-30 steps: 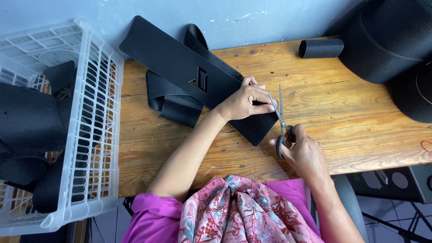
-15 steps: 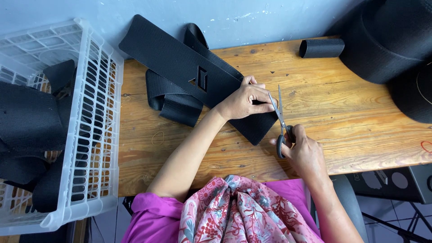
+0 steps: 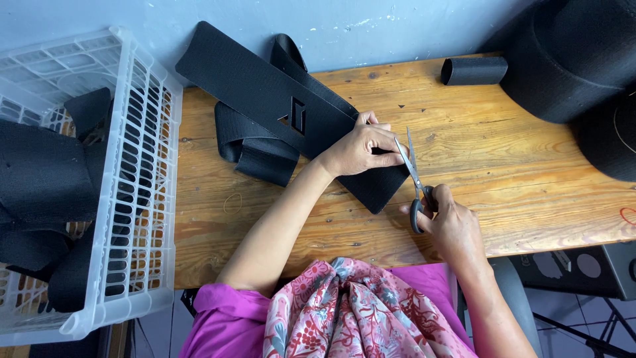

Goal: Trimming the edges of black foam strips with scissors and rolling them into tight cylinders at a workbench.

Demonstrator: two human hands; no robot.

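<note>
Black webbing, a wide strip (image 3: 278,106) with an angular cutout in it, lies slantwise across the wooden desk (image 3: 517,179), running from the far left corner down toward the middle of the near edge. I see my left hand (image 3: 361,149) pressed flat on the strip's lower end, fingers closed over the cloth and pinning it to the wood. My right hand (image 3: 454,229) sits just off the near edge, its fingers through the dark loops of a pair of scissors (image 3: 414,176). The blades point away from me and stand slightly parted, their tips right beside the strip's edge next to my left fingertips; I cannot tell whether cloth is between them. A second folded length of black strap (image 3: 255,149) lies under the wide strip on its left side. Near the far right corner rests a small rolled piece (image 3: 474,69), and just beside it a big roll of black webbing (image 3: 570,56). Left of the desk stands a white plastic crate (image 3: 142,199) holding more black cloth pieces (image 3: 40,179).
</note>
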